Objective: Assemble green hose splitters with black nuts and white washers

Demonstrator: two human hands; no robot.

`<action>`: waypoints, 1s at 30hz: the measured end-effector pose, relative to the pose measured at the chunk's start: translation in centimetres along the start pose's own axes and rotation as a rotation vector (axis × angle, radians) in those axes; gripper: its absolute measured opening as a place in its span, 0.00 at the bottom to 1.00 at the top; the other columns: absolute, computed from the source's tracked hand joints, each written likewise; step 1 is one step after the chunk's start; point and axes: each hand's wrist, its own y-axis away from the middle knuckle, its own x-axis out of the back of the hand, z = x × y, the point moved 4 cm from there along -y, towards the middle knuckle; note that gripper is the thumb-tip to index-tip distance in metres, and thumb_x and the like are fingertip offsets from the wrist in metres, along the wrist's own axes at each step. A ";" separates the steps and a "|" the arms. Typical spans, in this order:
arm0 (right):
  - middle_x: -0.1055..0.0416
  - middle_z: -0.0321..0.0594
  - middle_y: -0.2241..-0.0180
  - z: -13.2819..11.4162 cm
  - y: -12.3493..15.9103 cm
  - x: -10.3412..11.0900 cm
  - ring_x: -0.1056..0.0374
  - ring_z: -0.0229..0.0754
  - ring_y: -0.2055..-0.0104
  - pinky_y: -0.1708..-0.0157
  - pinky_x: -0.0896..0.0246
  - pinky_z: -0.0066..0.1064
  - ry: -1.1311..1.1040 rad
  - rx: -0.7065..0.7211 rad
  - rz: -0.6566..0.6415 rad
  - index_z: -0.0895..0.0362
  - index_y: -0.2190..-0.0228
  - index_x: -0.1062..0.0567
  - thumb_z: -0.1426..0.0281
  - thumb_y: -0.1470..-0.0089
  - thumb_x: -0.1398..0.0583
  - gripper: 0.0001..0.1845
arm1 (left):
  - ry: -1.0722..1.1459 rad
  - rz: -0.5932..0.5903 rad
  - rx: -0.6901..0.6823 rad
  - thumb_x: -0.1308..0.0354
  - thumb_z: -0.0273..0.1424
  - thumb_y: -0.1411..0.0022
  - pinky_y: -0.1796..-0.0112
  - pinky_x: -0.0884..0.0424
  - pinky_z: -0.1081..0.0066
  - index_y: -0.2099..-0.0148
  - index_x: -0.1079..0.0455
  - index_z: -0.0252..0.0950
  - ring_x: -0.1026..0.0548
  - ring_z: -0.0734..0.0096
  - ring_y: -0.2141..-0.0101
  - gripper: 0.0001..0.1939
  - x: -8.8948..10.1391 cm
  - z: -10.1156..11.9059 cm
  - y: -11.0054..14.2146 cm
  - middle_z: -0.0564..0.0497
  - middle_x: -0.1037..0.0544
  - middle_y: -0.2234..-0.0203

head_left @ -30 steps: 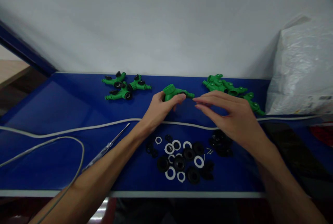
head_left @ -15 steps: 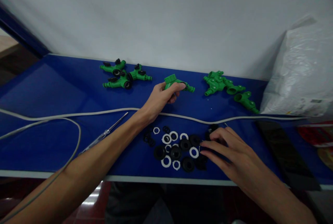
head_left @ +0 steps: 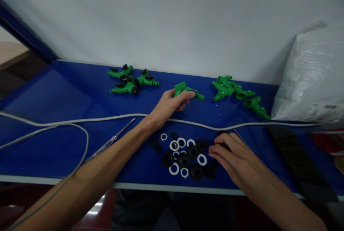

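My left hand (head_left: 176, 102) is wrapped round a green plastic Y-shaped hose splitter (head_left: 180, 87), holding it above the blue table; its lower side is hidden by my fingers. Over the right edge of a group of loose parts, my right hand (head_left: 229, 150) has its thumb and fingertips pinched together. A tiny light speck shows at those fingertips, too small to name. Beside them lie white rings (head_left: 202, 159), black round caps (head_left: 196, 171) and small dark rings (head_left: 173, 135). Dark pieces (head_left: 211, 169) sit just below my right fingers.
Green splitters with black valve handles (head_left: 125, 87) lie at the back left. Several without handles (head_left: 223, 89) are at the back right, near a white plastic bag (head_left: 309, 77). A grey cable (head_left: 113, 117) crosses the table. A screwdriver (head_left: 114, 138) lies by my left forearm.
My right fingertips have closed together from a looser pinch around a small thin bit. My left hand keeps its hold on the hose splitter. The whole view has shifted slightly.
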 end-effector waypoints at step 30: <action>0.21 0.35 0.72 3.4 -10.6 3.0 0.25 0.42 0.68 0.65 0.32 0.33 -0.748 -0.420 0.413 0.53 0.73 0.19 0.65 0.50 0.33 0.04 | 0.196 -0.106 0.169 0.36 0.35 0.38 0.50 0.24 0.65 0.54 0.24 0.28 0.17 0.62 0.60 0.15 -0.7 -0.6 0.2 0.39 0.17 0.56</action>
